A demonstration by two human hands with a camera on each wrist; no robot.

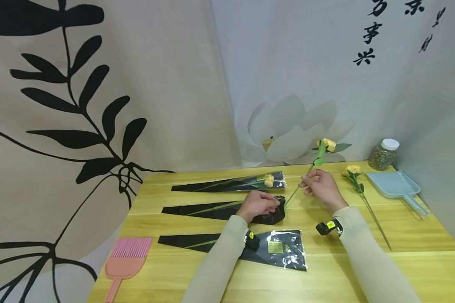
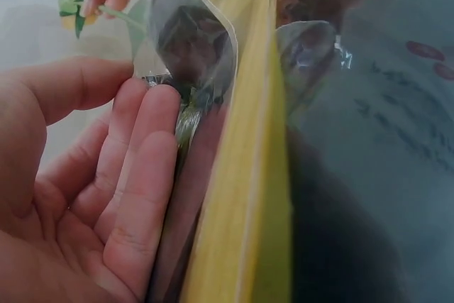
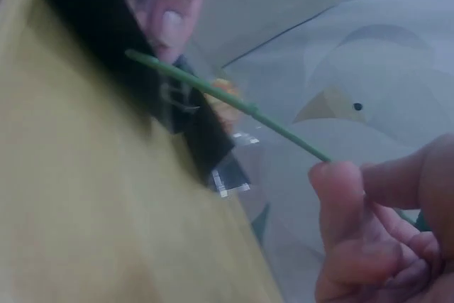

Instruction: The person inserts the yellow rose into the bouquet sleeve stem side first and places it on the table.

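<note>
My left hand [image 1: 258, 205] pinches the rim of the middle black flower sleeve [image 1: 208, 210]; in the left wrist view the mouth of the sleeve [image 2: 191, 40] gapes beside the fingertips. Thumb and fingers of my right hand [image 1: 321, 188] pinch the green stem [image 3: 284, 134] of a yellow artificial rose [image 1: 327, 145]. The rose is tilted, bloom up and away, with its lower stem end right at the sleeve's mouth. In the right wrist view that stem end overlaps the black sleeve [image 3: 99, 26] below the left fingers.
Behind lies a sleeve [image 1: 227, 185] with a yellow rose inside; nearer, a flat sleeve [image 1: 292, 248] under the left forearm. Another rose [image 1: 364, 195] lies right, beside a blue dustpan [image 1: 392, 184] and a lidded jar [image 1: 383, 156]. A pink brush [image 1: 125, 263] lies front left. Fabric hangs behind the table.
</note>
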